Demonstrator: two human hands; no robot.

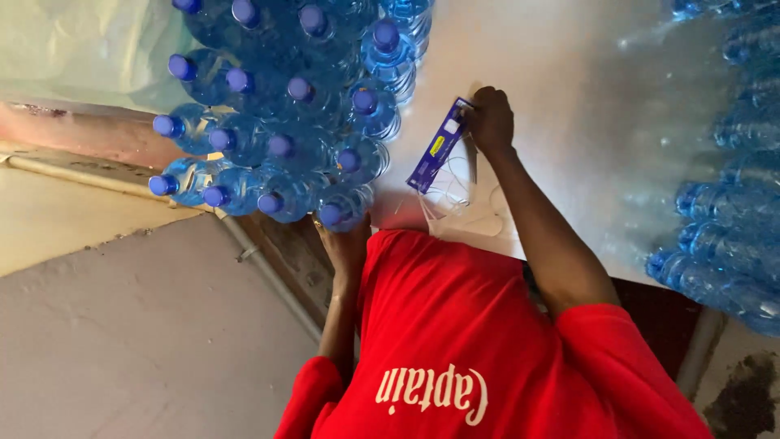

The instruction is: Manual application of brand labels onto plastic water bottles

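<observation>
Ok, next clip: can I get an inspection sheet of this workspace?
Surface: white tabletop, partly bare.
Job's things: purple flat packet; block of blue-capped water bottles.
Clutter: more blue bottles lying at the table's right edge.
Grippers: right hand grips the packet's top end; left hand rests against the nearest bottle, fingers hidden.
Cables: thin pale loops under the packet, kind unclear.
Surroundings: grey floor, pipe along the table's base.
</observation>
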